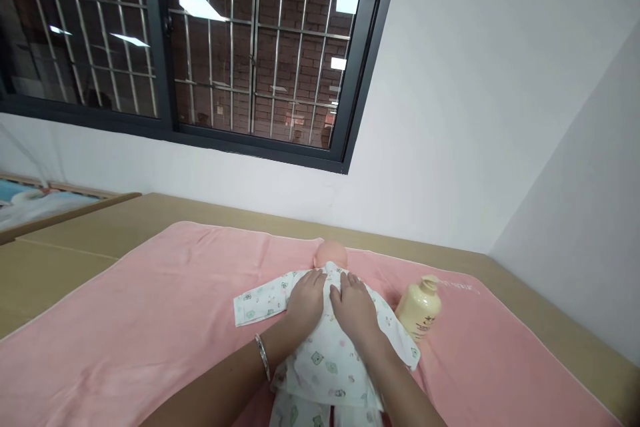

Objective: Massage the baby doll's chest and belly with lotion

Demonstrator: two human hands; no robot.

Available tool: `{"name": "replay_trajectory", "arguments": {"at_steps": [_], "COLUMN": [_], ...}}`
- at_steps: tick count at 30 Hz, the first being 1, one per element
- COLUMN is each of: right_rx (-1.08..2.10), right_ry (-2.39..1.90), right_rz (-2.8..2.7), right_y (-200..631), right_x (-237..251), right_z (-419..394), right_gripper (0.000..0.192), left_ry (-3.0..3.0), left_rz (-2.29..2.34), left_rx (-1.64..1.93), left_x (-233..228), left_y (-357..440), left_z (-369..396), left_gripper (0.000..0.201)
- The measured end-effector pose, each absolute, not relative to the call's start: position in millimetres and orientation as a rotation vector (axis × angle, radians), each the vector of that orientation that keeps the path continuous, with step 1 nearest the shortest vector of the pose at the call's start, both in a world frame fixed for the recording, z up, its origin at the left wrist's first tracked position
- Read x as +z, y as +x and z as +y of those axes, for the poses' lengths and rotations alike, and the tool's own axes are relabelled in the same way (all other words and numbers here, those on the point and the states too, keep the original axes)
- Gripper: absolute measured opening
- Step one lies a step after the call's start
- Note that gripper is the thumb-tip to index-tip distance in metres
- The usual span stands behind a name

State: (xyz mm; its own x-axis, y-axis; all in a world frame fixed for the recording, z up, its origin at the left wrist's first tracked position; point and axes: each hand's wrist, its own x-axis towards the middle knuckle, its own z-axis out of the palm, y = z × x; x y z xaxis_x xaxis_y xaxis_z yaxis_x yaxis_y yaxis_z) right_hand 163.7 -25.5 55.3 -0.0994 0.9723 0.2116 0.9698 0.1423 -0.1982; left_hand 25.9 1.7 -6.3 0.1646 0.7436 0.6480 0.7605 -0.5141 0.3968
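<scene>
A baby doll (pixel 331 255) lies on a pink towel (pixel 150 307), dressed in a white patterned garment (pixel 325 360). My left hand (pixel 306 300) rests flat on the garment's upper chest, a bracelet on its wrist. My right hand (pixel 354 307) lies flat beside it on the same garment, fingers spread. Both palms press on the cloth near the doll's neck. The doll's head shows just beyond my fingertips; its legs run off the bottom edge.
A cream-yellow pump bottle (pixel 420 310) lies on the towel right of the doll. The towel covers a tan surface (pixel 75 240) against a white wall. A barred dark window (pixel 200 47) is above. Bedding (pixel 30 203) shows at far left.
</scene>
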Motion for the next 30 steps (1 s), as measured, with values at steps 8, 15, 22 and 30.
{"name": "replay_trajectory", "arguments": {"at_steps": [8,15,22,30], "right_rx": [0.104,-0.072,0.200,0.085], "right_ry": [-1.746,-1.570,-1.649,-1.609], "right_rz": [-2.055,-1.883,-2.177,-2.114], "right_y": [170.3,165.8,153.2,158.4], "right_x": [44.1,66.5,64.3,72.2], "right_z": [-15.4,-30.0,-39.3,-38.4], "right_gripper": [0.059,0.059,0.060,0.054], "left_ry": [-2.385,-2.299,-2.196,-2.137], "left_rz": [-1.671,-1.661,-1.686,-1.619], "left_rx": [-1.484,-1.798,-2.039,-2.046], "left_x": [-9.9,-21.4,-22.5,-21.4], "left_y": [19.5,18.7,17.6,16.9], "left_z": [7.2,4.7,2.2,2.0], "left_gripper": [0.043,0.047,0.061,0.061]}}
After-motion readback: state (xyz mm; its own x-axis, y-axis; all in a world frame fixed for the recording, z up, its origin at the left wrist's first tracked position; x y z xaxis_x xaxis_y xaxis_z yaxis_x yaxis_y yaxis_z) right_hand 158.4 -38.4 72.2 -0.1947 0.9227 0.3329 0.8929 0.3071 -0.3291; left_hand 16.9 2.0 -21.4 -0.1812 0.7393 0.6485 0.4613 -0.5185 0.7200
